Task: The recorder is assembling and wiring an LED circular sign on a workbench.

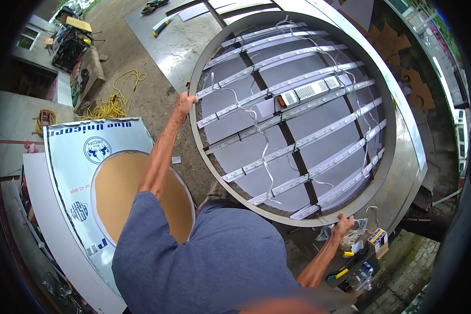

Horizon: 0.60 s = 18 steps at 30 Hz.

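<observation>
Now my left hand [184,102] and right hand [343,224] both curl tight on the rim of the big round sign frame [204,63], with light strips [298,112] inside. I think I am holding it steady. Next, both must lift together evenly.

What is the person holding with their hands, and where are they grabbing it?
Both hands hold the big round metal frame by its rim: the left hand on the left edge, the right hand on the bottom edge.
</observation>
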Each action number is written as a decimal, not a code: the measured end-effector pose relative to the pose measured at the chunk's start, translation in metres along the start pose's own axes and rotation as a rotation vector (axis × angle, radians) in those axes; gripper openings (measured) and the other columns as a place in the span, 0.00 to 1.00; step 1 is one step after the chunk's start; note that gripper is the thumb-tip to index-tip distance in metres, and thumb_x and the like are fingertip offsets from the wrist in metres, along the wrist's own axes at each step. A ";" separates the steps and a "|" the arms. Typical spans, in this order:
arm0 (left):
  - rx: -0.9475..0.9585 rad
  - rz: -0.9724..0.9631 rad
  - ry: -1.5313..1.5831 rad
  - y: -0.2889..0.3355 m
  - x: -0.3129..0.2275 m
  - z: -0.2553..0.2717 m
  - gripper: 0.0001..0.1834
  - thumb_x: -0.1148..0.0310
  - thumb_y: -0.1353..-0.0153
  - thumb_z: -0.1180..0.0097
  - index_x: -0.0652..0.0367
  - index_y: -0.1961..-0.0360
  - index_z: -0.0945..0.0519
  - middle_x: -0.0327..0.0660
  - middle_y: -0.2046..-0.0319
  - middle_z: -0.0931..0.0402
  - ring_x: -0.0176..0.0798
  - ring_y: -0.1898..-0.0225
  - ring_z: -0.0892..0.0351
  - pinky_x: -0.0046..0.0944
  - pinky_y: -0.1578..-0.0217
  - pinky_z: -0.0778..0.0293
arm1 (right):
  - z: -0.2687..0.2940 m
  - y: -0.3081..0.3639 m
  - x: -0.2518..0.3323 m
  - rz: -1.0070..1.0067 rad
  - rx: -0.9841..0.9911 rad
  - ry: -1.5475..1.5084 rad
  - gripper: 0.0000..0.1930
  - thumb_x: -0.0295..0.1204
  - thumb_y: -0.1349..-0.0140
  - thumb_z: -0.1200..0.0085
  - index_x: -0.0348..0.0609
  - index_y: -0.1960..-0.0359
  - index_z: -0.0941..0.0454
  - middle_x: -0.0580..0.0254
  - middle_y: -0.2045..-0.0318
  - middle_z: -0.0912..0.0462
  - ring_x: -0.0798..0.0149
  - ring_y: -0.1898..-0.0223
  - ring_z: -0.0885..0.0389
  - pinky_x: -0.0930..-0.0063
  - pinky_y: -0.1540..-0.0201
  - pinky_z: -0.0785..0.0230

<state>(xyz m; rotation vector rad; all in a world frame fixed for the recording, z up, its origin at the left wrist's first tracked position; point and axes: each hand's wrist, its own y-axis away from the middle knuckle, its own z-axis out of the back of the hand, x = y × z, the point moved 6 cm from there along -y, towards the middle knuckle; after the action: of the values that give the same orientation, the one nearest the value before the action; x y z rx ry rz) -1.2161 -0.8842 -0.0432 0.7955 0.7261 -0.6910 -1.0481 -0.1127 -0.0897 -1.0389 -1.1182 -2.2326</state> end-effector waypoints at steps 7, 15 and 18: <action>-0.003 0.015 -0.063 -0.021 0.002 -0.010 0.15 0.68 0.51 0.47 0.70 0.66 0.20 0.46 0.74 0.23 0.40 0.71 0.25 0.41 0.68 0.30 | -0.003 0.011 0.015 -0.035 0.001 -0.016 0.21 0.11 0.48 0.50 0.24 0.50 0.26 0.53 0.58 0.19 0.59 0.63 0.21 0.68 0.55 0.28; 0.102 0.118 -0.120 -0.052 0.007 -0.027 0.18 0.66 0.50 0.47 0.69 0.62 0.20 0.44 0.68 0.23 0.41 0.64 0.25 0.38 0.61 0.30 | -0.008 0.013 0.024 -0.096 -0.078 0.031 0.12 0.11 0.55 0.48 0.26 0.66 0.27 0.51 0.66 0.20 0.55 0.68 0.20 0.64 0.62 0.25; 0.096 0.130 -0.115 -0.058 -0.008 -0.034 0.16 0.66 0.51 0.46 0.68 0.66 0.20 0.47 0.73 0.21 0.44 0.71 0.23 0.44 0.68 0.28 | -0.007 0.012 0.020 -0.187 -0.098 0.164 0.18 0.10 0.55 0.49 0.23 0.57 0.25 0.50 0.58 0.20 0.56 0.61 0.20 0.64 0.54 0.25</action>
<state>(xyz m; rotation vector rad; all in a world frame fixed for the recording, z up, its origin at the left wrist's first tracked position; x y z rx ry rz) -1.2759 -0.8847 -0.0753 0.8760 0.5355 -0.6517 -1.0555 -0.1264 -0.0707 -0.7990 -1.0823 -2.4911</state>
